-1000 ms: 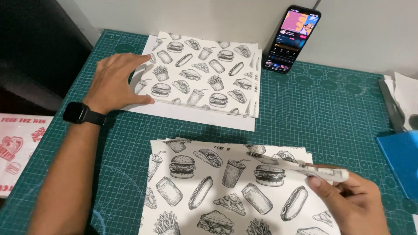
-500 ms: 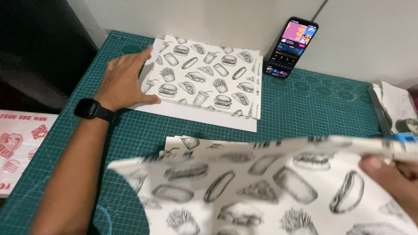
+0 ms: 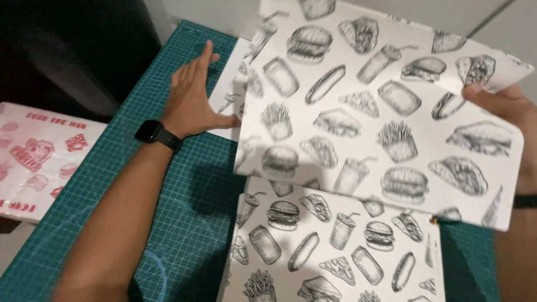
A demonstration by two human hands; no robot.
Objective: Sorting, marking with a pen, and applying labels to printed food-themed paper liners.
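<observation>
Pinching white food-print paper sheet (image 3: 386,112) aloft w/ right hand (image 3: 506,106); left hand (image 3: 190,100) flat, fingers spread, on far stack (image 3: 226,95). Sheet could crease if it swings.

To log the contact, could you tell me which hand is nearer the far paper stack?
Left. The left hand rests beside the far stack; the right hand holds the lifted printed sheet away from it.
</observation>
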